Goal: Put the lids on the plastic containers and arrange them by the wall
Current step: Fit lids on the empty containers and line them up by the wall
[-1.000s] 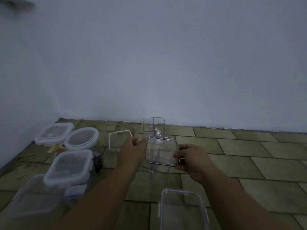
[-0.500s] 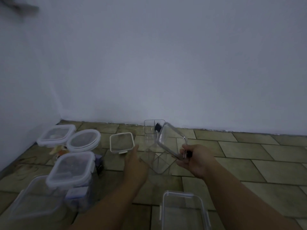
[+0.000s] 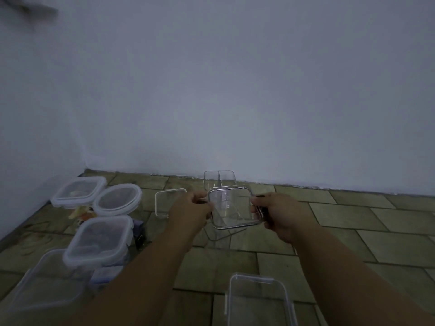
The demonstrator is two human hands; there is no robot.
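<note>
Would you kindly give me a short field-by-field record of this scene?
lid: clear, square, held over the divided container
left hand: pinches the lid's left edge
right hand: grips the lid's right edge
second divided container: uncovered, by the wall
loose lid: on the floor, left of the hands
round lidded container: far left, among other lidded ones
open container: nearest, no lid
</note>
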